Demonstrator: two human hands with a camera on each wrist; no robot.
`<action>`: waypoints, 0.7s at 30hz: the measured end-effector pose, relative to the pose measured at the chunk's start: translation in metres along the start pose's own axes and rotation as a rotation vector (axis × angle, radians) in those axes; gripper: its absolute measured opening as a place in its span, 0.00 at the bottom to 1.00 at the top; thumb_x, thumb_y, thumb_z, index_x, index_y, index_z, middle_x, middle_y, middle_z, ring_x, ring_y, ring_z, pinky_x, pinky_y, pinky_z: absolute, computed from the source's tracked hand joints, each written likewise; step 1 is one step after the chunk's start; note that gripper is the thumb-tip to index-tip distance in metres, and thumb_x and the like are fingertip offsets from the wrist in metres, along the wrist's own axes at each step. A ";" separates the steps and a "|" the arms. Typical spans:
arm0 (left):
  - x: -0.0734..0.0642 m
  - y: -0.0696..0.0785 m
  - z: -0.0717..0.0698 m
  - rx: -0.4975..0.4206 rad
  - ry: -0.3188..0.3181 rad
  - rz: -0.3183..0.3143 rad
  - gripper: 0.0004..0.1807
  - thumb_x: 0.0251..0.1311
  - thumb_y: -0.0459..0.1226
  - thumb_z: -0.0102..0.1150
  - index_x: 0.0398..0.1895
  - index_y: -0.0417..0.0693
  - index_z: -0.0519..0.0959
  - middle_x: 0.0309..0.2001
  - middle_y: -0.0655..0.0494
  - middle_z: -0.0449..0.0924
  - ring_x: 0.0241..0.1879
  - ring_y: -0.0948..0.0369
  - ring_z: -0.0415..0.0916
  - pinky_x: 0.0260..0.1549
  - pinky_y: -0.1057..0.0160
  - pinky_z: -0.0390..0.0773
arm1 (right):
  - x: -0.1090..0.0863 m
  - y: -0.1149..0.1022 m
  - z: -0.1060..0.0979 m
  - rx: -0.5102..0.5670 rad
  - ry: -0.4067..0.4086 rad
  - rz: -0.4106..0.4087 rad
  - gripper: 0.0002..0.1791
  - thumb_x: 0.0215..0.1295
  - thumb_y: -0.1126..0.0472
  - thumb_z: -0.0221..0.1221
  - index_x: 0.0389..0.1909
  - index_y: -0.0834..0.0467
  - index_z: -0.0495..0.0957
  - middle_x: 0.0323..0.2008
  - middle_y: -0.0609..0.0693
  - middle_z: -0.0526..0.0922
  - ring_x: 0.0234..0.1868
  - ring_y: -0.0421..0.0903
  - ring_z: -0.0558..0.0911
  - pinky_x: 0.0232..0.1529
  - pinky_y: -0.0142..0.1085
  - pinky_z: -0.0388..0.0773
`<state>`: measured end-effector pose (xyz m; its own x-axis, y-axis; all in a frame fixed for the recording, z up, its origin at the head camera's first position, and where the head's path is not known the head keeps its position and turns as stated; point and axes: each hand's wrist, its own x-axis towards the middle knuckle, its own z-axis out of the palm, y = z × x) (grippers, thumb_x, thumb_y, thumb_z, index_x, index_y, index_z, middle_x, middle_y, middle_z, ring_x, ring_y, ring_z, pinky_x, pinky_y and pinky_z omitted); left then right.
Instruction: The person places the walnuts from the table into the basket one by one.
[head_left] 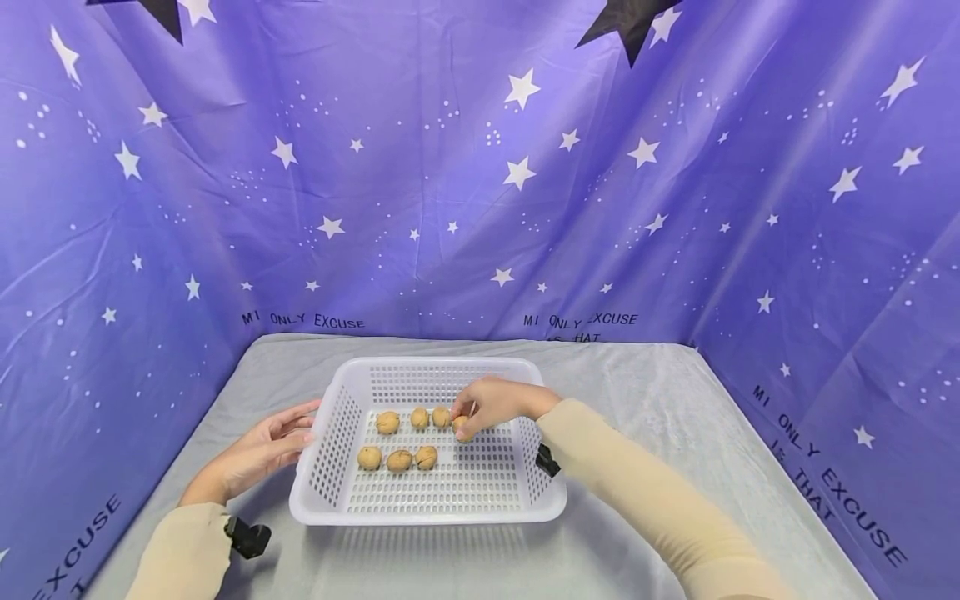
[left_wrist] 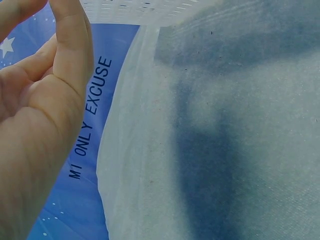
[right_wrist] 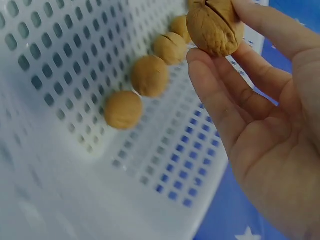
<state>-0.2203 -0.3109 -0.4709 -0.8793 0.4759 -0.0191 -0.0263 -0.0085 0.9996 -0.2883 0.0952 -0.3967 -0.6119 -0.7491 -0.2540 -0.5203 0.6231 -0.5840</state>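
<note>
A white perforated plastic basket [head_left: 420,518] holds several walnuts in two rough rows. My right hand [head_left: 495,400] reaches over its far right part and pinches a cracked walnut [right_wrist: 215,27] between thumb and fingertips. Beside that hand, two walnuts [head_left: 441,417] sit close together in the back row, with another walnut [head_left: 387,422] further left. Three more walnuts [head_left: 399,461] make up the front row. At the basket's left side, my left hand [head_left: 258,450] has its fingertips against the outer rim, the fingers loosely bent. Only part of the left hand [left_wrist: 55,75] shows in the left wrist view.
The basket stands on a table under a grey cloth [head_left: 622,400]. A purple-blue curtain [head_left: 450,167] with stars and lettering surrounds the table at the back and both sides. Each wrist carries a small black device [head_left: 247,537].
</note>
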 end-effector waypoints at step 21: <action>-0.001 0.001 0.001 0.024 0.022 -0.022 0.36 0.73 0.28 0.49 0.78 0.33 0.47 0.61 0.44 0.69 0.55 0.59 0.77 0.54 0.58 0.79 | 0.029 0.009 0.041 -0.057 -0.029 0.131 0.18 0.59 0.53 0.71 0.49 0.52 0.85 0.41 0.38 0.83 0.45 0.35 0.79 0.51 0.31 0.76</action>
<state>-0.2195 -0.3104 -0.4695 -0.8891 0.4559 -0.0412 -0.0343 0.0234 0.9991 -0.2862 0.0697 -0.4404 -0.6599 -0.6660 -0.3477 -0.4704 0.7271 -0.5001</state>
